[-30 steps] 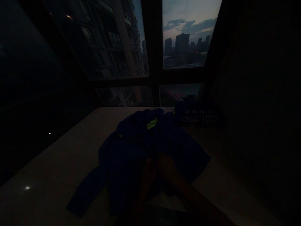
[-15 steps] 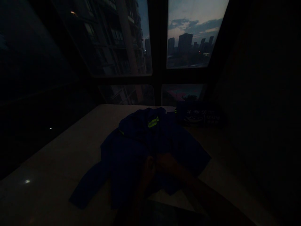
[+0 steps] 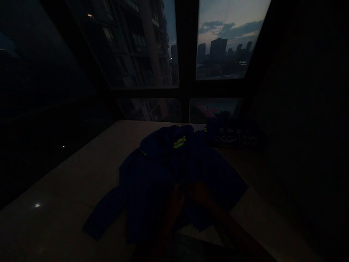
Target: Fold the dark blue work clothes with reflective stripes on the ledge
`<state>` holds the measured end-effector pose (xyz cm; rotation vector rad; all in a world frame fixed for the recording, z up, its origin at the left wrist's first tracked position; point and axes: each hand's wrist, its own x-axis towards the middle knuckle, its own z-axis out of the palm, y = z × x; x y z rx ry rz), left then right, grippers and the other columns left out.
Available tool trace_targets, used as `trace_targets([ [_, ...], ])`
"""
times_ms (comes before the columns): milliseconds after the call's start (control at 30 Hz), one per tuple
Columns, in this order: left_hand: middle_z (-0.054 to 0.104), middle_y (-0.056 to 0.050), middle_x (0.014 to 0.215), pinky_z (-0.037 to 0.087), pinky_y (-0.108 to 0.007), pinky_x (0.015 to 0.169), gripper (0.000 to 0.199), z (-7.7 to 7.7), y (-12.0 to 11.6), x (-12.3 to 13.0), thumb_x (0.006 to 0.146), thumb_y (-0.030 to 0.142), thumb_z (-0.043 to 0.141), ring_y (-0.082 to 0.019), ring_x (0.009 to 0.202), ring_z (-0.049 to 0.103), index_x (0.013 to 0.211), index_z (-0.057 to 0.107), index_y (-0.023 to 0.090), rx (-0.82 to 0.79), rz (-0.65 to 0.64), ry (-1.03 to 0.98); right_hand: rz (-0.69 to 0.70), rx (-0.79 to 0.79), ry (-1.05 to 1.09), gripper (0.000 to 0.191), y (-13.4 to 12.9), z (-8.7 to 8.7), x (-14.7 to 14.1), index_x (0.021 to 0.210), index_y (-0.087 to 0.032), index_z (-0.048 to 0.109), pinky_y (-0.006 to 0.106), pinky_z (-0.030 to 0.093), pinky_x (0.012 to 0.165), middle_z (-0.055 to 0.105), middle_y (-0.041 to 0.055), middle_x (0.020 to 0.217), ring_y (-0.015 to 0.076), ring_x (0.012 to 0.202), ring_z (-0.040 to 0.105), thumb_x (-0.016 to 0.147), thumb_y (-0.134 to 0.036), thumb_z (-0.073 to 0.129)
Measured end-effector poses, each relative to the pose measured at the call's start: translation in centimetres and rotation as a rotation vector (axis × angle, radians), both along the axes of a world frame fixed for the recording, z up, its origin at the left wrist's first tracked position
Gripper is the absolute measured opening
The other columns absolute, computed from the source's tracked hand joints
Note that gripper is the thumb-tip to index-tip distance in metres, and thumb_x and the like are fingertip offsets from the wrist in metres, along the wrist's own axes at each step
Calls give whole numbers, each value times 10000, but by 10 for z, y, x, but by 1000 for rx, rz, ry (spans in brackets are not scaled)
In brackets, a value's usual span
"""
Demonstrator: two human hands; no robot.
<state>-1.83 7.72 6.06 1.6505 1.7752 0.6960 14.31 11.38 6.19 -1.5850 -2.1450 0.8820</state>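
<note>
A dark blue jacket (image 3: 152, 174) with yellow-green reflective strips lies spread on a pale surface (image 3: 68, 189), one sleeve reaching out to the lower left. My left hand (image 3: 176, 200) is over the middle of the jacket's front, its fingers bent against the cloth. Close beside it on the right, my right hand (image 3: 199, 193) is also at the jacket's front, fingers drawn together. The picture is very dark, so the fingertips and whatever is between them cannot be made out.
A dark bundle with white lettering (image 3: 237, 136) lies at the back right, touching the jacket's far side. Behind the surface stand dark window frames (image 3: 188, 65), with buildings outside. A dark flat thing shows at the bottom edge.
Both hands have shifted slightly and now sit a little farther apart at the jacket's front. The whole view has moved slightly; the jacket lies much as before.
</note>
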Motion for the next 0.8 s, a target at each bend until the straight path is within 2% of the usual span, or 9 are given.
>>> trace_targets([
  [100,755,-107,1023,501,-344,827,341,18,-15,-2,902,317,485,-238,941,705,1197,622,214,-35,-55,195,36,-20,-104,287,-11,8,10,781,-176,720,245,354,593,728,73,774,154,668,620,901,-303,492],
  [167,755,-112,1041,502,-350,844,327,33,-17,-5,919,322,483,-247,952,707,1180,644,206,-48,-62,358,43,-25,-149,285,-13,16,11,796,-167,725,256,363,605,733,99,806,174,696,638,899,-312,502],
  [300,696,-129,1222,457,-308,984,380,50,10,-11,974,234,344,-211,1128,649,1218,624,154,22,33,456,-80,69,-60,359,3,35,-5,982,-186,711,255,424,767,736,100,997,180,913,667,974,-337,386],
  [400,643,-147,1299,420,-274,1018,410,48,42,-14,973,183,305,-191,1206,596,1281,570,129,58,35,493,-243,82,73,332,24,41,-28,1082,-187,692,261,438,864,717,106,1123,192,1039,654,959,-373,446],
  [467,664,-148,1244,442,-279,960,363,44,60,-15,960,197,361,-202,1152,622,1232,594,140,25,8,516,-319,27,102,319,36,37,-41,1076,-175,699,282,463,843,719,126,1123,219,1024,668,907,-391,536],
  [533,692,-141,1164,458,-284,874,292,41,73,-16,937,225,436,-211,1070,654,1142,632,155,-7,-1,521,-372,-5,125,289,44,28,-50,1060,-169,708,290,485,812,732,132,1093,228,988,686,870,-338,569],
  [667,723,-92,1037,432,-260,772,215,40,83,-19,928,252,461,-178,953,671,985,658,187,-11,-15,506,-420,28,198,307,46,11,-50,1092,-164,701,265,507,826,740,108,1097,196,993,693,880,-227,488],
  [800,728,-78,980,414,-253,734,247,41,79,-19,949,279,413,-168,895,670,960,643,187,-9,1,491,-427,102,252,318,40,11,-45,1076,-152,698,267,509,861,734,98,1072,188,983,684,908,-237,441],
])
